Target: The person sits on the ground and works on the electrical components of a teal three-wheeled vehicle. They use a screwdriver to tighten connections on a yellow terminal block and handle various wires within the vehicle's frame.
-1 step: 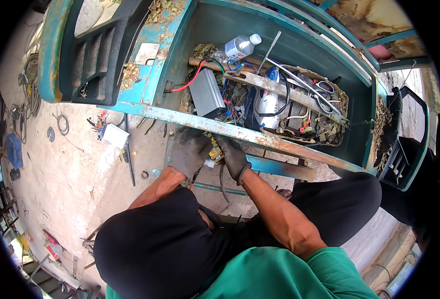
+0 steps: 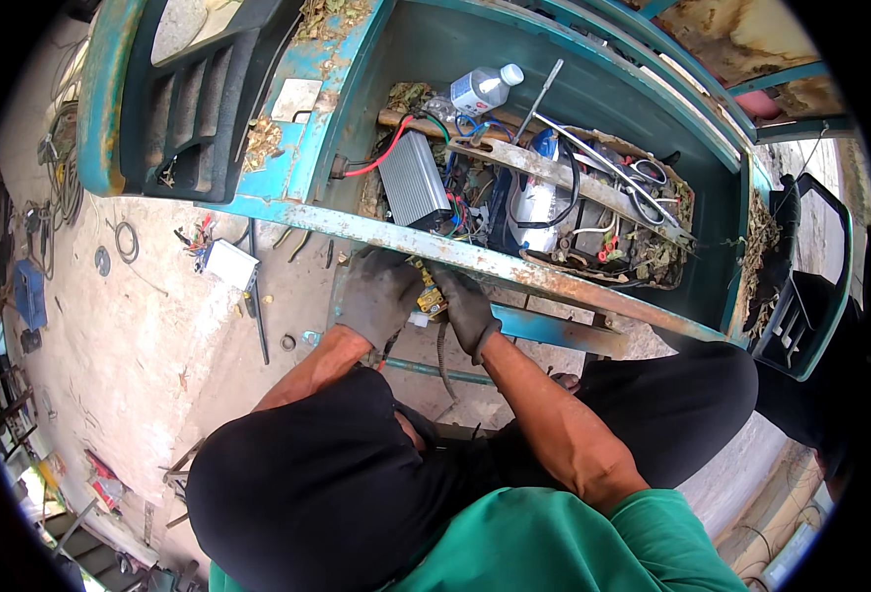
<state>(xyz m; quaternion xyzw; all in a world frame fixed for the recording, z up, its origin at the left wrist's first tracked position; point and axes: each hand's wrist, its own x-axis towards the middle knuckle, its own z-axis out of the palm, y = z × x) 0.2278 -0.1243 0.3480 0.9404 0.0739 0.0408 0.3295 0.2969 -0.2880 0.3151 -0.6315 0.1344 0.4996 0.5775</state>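
Observation:
Below the front rail [image 2: 435,249] of a teal metal box, my left hand [image 2: 376,298] and my right hand [image 2: 468,314] work close together in dark grey gloves. Between them is a small yellow part [image 2: 432,296], with a white plug-like piece [image 2: 419,320] at its lower end. Both hands are closed around this part, their fingers curled in toward it. The rail and the gloves hide some fingertips. A dark corrugated cable [image 2: 442,360] hangs down beneath my right hand.
Inside the box lie a finned silver unit [image 2: 416,183], a plastic bottle [image 2: 483,91], a rusty bar [image 2: 564,176], wires and dry leaves. A white box with wires [image 2: 230,264] rests on the floor at left. A black-and-teal frame [image 2: 808,281] stands at right.
The whole view has shifted very slightly. My hands keep the same hold on the yellow part.

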